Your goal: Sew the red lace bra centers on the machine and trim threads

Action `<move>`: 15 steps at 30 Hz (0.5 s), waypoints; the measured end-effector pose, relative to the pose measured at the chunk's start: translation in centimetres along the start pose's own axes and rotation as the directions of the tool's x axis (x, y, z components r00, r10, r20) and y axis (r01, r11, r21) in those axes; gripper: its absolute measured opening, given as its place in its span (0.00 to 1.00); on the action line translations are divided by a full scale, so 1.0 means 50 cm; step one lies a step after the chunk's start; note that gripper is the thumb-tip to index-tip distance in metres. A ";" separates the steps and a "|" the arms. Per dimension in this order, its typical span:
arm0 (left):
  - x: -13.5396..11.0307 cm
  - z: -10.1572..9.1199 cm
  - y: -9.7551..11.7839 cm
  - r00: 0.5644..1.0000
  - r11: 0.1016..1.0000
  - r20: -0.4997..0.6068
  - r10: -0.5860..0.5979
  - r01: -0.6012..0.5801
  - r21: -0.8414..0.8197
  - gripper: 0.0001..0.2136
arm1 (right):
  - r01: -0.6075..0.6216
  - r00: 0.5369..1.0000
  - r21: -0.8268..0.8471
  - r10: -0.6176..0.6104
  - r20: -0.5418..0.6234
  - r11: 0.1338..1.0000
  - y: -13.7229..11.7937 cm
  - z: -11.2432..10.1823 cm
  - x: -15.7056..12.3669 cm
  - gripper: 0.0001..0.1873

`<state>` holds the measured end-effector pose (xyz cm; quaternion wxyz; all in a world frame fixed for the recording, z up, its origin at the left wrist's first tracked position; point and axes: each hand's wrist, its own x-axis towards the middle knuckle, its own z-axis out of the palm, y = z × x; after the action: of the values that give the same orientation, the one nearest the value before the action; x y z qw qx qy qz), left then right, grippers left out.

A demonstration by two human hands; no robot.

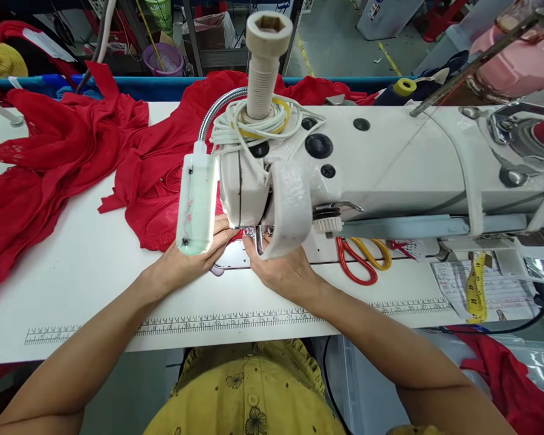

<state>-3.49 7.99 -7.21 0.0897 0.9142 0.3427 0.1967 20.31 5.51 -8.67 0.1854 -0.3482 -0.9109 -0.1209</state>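
A white sewing machine (390,151) stretches across the table from the right, its needle end in front of me. Red fabric (154,205) lies bunched behind and left of that end, and a small strip of it shows by the presser foot. My left hand (204,244) rests on the fabric left of the foot, partly covered by the lamp (196,205); its fingers reach forward, flat. On the other side, my right hand (281,272) is at the near edge of the fabric, thumb by the foot. The machine head hides most of its fingers, so their grip does not show.
Scissors with red and yellow handles (358,263) lie under the machine arm. A printed ruler (236,320) runs along the table's front edge. On the right are a paper (494,290) and a yellow tape measure (476,290). More red cloth (63,139) is heaped at left.
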 end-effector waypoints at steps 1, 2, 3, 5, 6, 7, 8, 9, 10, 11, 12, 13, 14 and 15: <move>-0.001 0.001 -0.001 1.000 1.000 0.005 -0.016 0.016 0.004 0.15 | -0.012 0.999 0.028 0.010 0.038 1.000 0.000 0.001 0.000 0.19; -0.003 0.002 -0.003 0.999 1.000 0.013 -0.030 0.029 0.009 0.15 | -0.027 0.997 0.061 0.022 0.080 0.998 0.001 0.001 0.000 0.20; -0.005 0.003 -0.004 0.999 0.999 0.024 -0.042 0.041 0.014 0.16 | -0.043 0.993 0.092 0.032 0.117 0.995 0.001 0.002 -0.001 0.21; -0.009 0.006 -0.006 0.997 0.998 0.041 -0.058 0.057 0.032 0.16 | -0.064 0.985 0.132 0.042 0.165 0.989 0.001 0.003 -0.002 0.22; -0.011 0.007 -0.007 0.997 0.997 0.041 -0.061 0.059 0.045 0.16 | -0.069 0.984 0.142 0.044 0.173 0.987 0.001 0.004 -0.003 0.22; -0.012 0.008 -0.007 0.997 0.997 0.036 -0.062 0.060 0.056 0.16 | -0.072 0.984 0.151 0.045 0.175 0.986 0.001 0.006 -0.004 0.22; -0.012 0.008 -0.006 0.998 0.996 0.027 -0.062 0.060 0.064 0.16 | -0.077 0.984 0.161 0.048 0.174 0.984 0.001 0.007 -0.005 0.22; -0.012 0.008 -0.006 0.998 0.996 0.017 -0.058 0.057 0.069 0.16 | -0.082 0.984 0.173 0.052 0.171 0.981 0.000 0.008 -0.006 0.22; -0.011 0.008 -0.005 0.999 0.996 0.008 -0.051 0.050 0.069 0.15 | -0.091 0.984 0.185 0.060 0.167 0.979 0.000 0.009 -0.007 0.22; -0.010 0.008 -0.004 0.999 0.997 0.001 -0.042 0.042 0.065 0.15 | -0.101 0.984 0.194 0.069 0.164 0.976 0.000 0.010 -0.007 0.22; -0.008 0.007 -0.003 1.000 0.998 -0.004 -0.031 0.031 0.059 0.15 | -0.110 0.984 0.202 0.078 0.160 0.973 0.000 0.011 -0.007 0.21; -0.007 0.006 -0.003 1.000 0.998 -0.005 -0.020 0.020 0.054 0.15 | -0.119 0.984 0.209 0.087 0.155 0.971 -0.001 0.012 -0.007 0.21; -0.005 0.005 -0.002 1.000 0.999 -0.003 -0.013 0.013 0.052 0.14 | -0.129 0.984 0.218 0.097 0.148 0.967 -0.001 0.013 -0.007 0.21; -0.004 0.004 -0.002 1.000 0.999 0.002 -0.009 0.009 0.054 0.15 | -0.144 0.984 0.232 0.113 0.139 0.962 -0.001 0.013 -0.006 0.21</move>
<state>-3.60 7.94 -7.49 0.0665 0.9151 0.3517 0.1859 20.30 5.54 -9.39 0.1766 -0.3884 -0.9041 0.0251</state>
